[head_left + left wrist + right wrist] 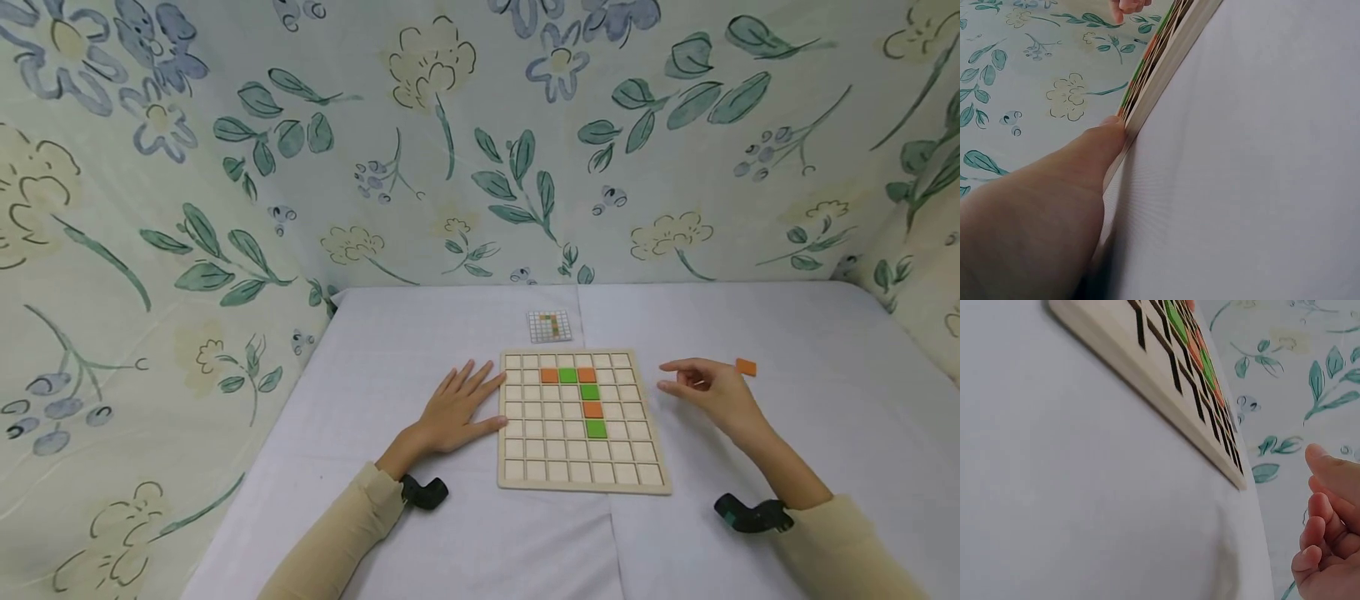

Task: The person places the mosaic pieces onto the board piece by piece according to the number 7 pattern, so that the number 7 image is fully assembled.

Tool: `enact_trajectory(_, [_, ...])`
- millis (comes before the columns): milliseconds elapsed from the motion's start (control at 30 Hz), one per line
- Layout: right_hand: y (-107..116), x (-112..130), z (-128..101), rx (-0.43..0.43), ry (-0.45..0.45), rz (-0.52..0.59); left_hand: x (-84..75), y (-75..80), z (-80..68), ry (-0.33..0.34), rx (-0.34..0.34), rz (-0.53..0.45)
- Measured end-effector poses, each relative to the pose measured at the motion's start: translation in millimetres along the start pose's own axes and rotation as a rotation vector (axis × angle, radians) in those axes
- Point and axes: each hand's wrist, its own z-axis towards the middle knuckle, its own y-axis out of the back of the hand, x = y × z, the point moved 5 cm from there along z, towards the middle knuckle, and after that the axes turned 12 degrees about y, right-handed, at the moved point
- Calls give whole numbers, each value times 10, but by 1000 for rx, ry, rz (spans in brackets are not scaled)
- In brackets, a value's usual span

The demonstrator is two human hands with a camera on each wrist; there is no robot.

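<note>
A pale wooden grid board (543, 450) lies on the table, with several orange and green square tiles set in its cells. They form a short row (568, 376) near the top and a column (592, 409) running down from its right end. My left hand (457, 412) lies spread on the cloth, its index fingertip and thumb (1107, 128) touching the board's left edge. To the right of the board is my right hand (712, 396), thumb and index finger apart, other fingers (1313, 550) loosely curled, nothing seen between them. One loose orange tile (746, 367) lies just beyond it.
A small card (550, 326) printed with a coloured grid pattern lies behind the board. White cloth (375, 367) covers the table, and a floral curtain (450, 150) hangs at the back and sides. Each wrist wears a black camera (425, 492).
</note>
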Motion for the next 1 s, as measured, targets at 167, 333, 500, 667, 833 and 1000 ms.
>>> enact_trajectory(167, [241, -257, -20, -70, -47, -43, -1, 1, 9, 7, 6, 1])
enact_trajectory(333, [460, -541, -56, -132, -115, -71, -9, 18, 5, 9, 11, 0])
enact_trajectory(500, [641, -822, -101, -169, -216, -30, -27, 47, 0, 9, 15, -7])
enact_trajectory(667, [714, -1025, -151, -160, -332, 7, -31, 44, 4, 0, 5, -4])
enact_trajectory(833, [742, -1143, -167, -140, -376, 23, -38, 51, 7, 2, 10, -2])
enact_trajectory(1000, [744, -1209, -165, -116, -388, 28, -36, 53, 9, 8, 14, 3])
